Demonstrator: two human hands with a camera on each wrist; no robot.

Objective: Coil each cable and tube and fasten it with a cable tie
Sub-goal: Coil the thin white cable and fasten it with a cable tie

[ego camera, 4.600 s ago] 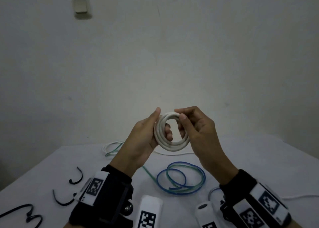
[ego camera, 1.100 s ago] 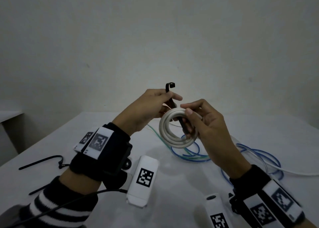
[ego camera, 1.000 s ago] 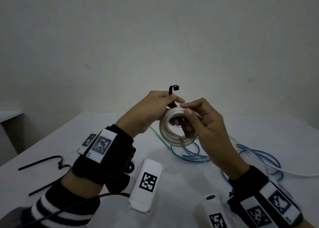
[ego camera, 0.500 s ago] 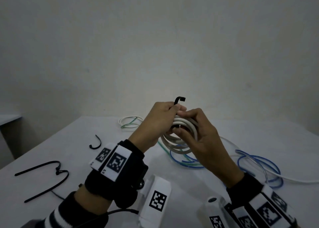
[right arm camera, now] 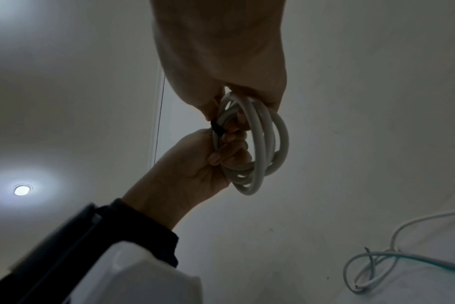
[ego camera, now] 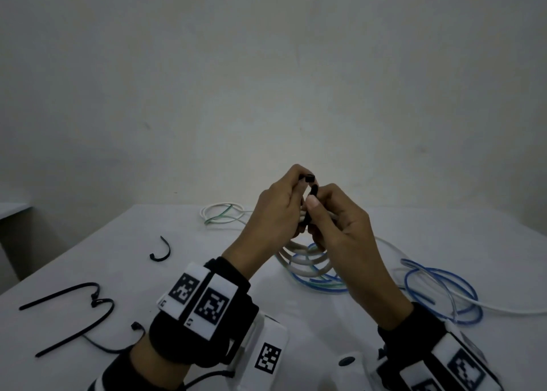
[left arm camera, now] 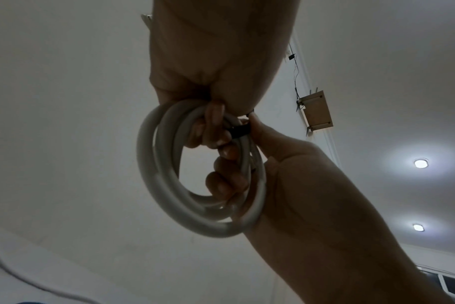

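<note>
Hands (ego camera: 307, 213) w/ black tie (left arm camera: 238, 131) round white tube coil (left arm camera: 195, 214)

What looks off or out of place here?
Nothing stands out. Both hands, left hand and right hand, hold the coiled white tube with the black cable tie round its strands. Spare black ties and loose blue cable lie on the white table.
</note>
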